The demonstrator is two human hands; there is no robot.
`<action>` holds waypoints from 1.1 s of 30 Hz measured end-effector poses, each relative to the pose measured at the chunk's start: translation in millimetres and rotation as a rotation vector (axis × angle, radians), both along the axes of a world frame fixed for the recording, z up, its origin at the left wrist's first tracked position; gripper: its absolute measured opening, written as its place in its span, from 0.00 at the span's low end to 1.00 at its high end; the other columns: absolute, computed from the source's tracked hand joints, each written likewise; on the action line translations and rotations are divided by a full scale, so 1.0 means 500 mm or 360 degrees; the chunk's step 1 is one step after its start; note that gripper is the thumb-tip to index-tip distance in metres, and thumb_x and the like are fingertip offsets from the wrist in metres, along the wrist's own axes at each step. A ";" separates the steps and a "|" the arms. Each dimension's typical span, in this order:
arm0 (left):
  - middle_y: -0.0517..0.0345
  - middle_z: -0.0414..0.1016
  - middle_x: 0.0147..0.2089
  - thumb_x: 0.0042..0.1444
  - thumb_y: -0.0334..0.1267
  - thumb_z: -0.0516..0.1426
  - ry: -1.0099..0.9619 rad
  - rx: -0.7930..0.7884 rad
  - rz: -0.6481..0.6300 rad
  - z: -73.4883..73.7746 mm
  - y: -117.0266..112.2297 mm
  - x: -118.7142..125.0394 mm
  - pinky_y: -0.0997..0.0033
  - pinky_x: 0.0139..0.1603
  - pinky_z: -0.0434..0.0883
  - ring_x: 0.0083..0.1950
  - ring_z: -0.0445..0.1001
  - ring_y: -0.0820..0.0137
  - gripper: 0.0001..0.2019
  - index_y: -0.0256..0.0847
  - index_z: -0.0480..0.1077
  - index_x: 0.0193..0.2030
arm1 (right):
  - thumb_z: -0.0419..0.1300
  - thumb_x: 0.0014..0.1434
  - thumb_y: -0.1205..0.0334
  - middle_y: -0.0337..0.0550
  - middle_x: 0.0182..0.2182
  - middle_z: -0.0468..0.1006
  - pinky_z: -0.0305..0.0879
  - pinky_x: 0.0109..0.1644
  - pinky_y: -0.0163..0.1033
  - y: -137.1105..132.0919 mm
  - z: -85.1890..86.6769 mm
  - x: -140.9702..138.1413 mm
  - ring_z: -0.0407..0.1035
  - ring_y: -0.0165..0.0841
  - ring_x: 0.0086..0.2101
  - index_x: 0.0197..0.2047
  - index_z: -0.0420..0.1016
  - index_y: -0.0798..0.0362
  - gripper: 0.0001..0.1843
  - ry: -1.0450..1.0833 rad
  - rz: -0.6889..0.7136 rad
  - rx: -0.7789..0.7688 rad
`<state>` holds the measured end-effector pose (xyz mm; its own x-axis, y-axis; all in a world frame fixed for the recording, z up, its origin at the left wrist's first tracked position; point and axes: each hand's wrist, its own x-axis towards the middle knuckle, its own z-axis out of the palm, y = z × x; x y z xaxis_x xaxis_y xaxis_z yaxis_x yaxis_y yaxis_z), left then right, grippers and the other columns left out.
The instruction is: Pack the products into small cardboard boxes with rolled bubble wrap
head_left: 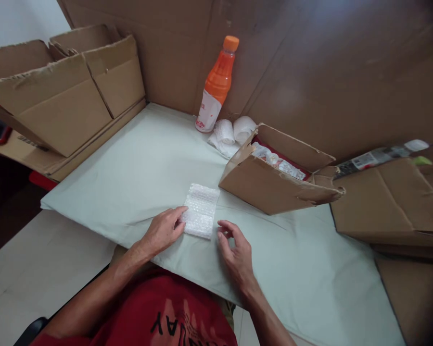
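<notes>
A flat, rectangular piece of bubble wrap (202,211) lies on the pale green cloth that covers the table. At its left edge rests my left hand (164,229), thumb and index finger apart, their tips touching the wrap. My right hand (237,250) is just to the right of the wrap's lower corner, fingers loosely bent and apart, with nothing in them. Beyond the wrap, to the right, stands an open cardboard box (263,185) with crinkled clear plastic packets inside.
An orange drink bottle (216,86) stands at the back beside two white rolls (243,129). Large cardboard boxes flank the table: one at left (68,96), another at right (378,197). A clear plastic bottle (382,154) lies behind the right one. Cardboard walls the back.
</notes>
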<state>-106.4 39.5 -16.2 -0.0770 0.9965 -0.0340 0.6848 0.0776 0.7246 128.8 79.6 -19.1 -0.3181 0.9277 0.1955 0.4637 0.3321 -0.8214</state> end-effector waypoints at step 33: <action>0.50 0.81 0.54 0.59 0.31 0.55 0.0221 0.0096 0.0034 -0.009 -0.006 0.028 0.63 0.53 0.76 0.50 0.81 0.62 0.23 0.40 0.70 0.62 | 0.60 0.64 0.67 0.47 0.51 0.80 0.60 0.53 0.50 -0.036 0.034 -0.026 0.69 0.44 0.51 0.48 0.75 0.49 0.10 -0.0714 0.0313 0.0902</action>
<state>-92.4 36.5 -20.8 -0.0978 0.9945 0.0385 0.7773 0.0522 0.6270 116.0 61.7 -2.0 -0.6294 0.6412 0.4389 0.6024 0.7595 -0.2455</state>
